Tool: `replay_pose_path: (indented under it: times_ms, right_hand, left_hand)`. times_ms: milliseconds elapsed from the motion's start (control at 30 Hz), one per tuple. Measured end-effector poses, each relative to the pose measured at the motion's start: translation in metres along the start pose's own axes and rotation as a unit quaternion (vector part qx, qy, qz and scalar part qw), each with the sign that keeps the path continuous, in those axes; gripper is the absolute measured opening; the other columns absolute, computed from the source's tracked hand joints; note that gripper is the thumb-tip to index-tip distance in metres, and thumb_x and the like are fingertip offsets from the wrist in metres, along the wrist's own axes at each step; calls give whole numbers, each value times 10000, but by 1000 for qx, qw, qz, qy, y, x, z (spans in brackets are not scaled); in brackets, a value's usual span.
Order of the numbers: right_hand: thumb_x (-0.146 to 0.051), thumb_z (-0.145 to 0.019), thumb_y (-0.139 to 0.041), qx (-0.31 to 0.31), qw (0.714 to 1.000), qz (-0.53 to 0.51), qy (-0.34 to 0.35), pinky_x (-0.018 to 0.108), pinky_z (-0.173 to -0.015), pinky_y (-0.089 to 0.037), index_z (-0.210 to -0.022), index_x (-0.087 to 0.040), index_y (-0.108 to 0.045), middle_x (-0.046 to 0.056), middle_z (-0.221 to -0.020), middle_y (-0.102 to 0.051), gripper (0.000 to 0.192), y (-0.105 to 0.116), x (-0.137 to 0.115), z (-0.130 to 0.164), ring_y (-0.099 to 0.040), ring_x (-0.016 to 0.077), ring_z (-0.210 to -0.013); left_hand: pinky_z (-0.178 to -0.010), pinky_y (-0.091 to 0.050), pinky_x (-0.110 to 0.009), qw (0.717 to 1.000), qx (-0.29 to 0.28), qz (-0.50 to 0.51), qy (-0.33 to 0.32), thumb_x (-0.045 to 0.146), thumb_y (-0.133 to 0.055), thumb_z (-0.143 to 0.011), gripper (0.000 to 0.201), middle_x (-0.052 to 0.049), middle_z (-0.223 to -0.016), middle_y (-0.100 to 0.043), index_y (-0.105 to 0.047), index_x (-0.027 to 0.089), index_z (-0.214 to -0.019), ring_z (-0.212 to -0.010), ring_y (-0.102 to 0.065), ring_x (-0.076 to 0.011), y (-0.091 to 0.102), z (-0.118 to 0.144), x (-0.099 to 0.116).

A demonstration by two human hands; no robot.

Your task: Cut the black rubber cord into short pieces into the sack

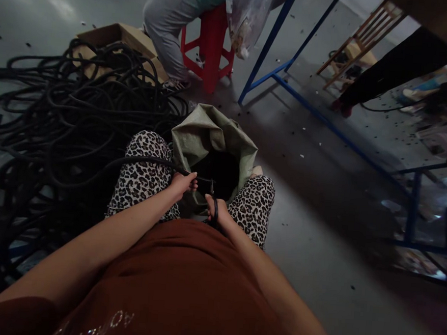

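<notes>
My left hand (184, 183) is closed round a black rubber cord (147, 160), which runs back over my left knee to the pile. The cord's end sticks out to the right, over the mouth of an open woven sack (244, 143) between my knees. In my right hand (220, 211) are scissors (215, 208) with black handles, their blades pointing up at the cord's end. Whether the blades touch the cord, I cannot tell. Inside, the sack is too dark to make out what it holds.
A big tangle of black cord (97, 107) covers the floor at left, partly over a cardboard box (135, 39). Ahead, a person in grey trousers sits on a red stool (210, 54). Blue metal table legs (268, 48) and a wooden chair (365, 37) stand at right.
</notes>
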State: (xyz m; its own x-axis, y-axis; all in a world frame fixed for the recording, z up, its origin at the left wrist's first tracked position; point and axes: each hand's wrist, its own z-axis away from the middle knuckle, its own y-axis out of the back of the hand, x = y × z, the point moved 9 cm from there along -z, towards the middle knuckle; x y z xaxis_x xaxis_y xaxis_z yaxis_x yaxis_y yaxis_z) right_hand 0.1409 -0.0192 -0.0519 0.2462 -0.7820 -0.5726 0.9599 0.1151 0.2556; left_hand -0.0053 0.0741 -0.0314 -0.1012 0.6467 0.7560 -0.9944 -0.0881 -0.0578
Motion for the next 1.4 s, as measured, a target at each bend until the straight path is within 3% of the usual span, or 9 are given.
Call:
replay_pose_path:
  times_ms: [467, 667, 800, 967, 1200, 1400]
  right_hand:
    - [-481, -898, -494, 20, 998, -63, -9, 166, -294, -307, -649, -150, -494, -28, -417, -458, 415, 6, 6, -1, -419, 72, -280]
    - [-564, -881, -479, -33, 990, -135, -30, 186, -347, -418, -775, -138, -527, -13, -485, -508, 442, -5, 10, 2, -489, 91, -342]
    - [-607, -867, -467, -61, 990, -113, -59, 212, -358, -433, -758, -132, -528, 14, -501, -538, 492, -10, 12, 6, -535, 123, -362]
    - [-587, -879, -466, -82, 990, -108, -32, 210, -370, -436, -751, -129, -528, 26, -532, -562, 480, -13, 4, 10, -551, 125, -381]
    - [-591, -867, -486, -84, 990, -116, -2, 206, -368, -441, -788, -127, -552, 19, -527, -560, 475, -15, 4, 3, -542, 119, -385]
    - [-586, -872, -482, -70, 992, -102, -22, 213, -363, -442, -787, -120, -567, 28, -508, -561, 481, -14, 9, -4, -551, 132, -380]
  left_hand:
    - [-429, -479, -238, 1000, 18, 6, -2, 235, -660, -735, 176, -8, -515, -563, -509, 148, -707, -402, -548, -117, 6, -4, 1]
    - [-439, -484, -239, 999, 29, 33, -5, 258, -672, -722, 200, -7, -519, -568, -505, 148, -704, -404, -546, -113, 9, -5, 3]
    - [-450, -496, -241, 998, 29, 46, -12, 260, -662, -731, 191, -7, -527, -575, -510, 144, -730, -418, -555, -113, 10, -6, 4]
    - [-455, -502, -248, 998, 14, 52, -12, 257, -666, -728, 198, -14, -539, -583, -505, 142, -746, -427, -565, -120, 7, -5, 5]
    - [-455, -503, -256, 999, 3, 43, -4, 243, -664, -727, 188, -16, -535, -582, -506, 143, -738, -417, -559, -121, 2, -1, 3]
    - [-453, -497, -256, 999, -10, 39, 3, 255, -683, -718, 207, -9, -532, -574, -507, 151, -748, -408, -552, -119, 0, 0, -1]
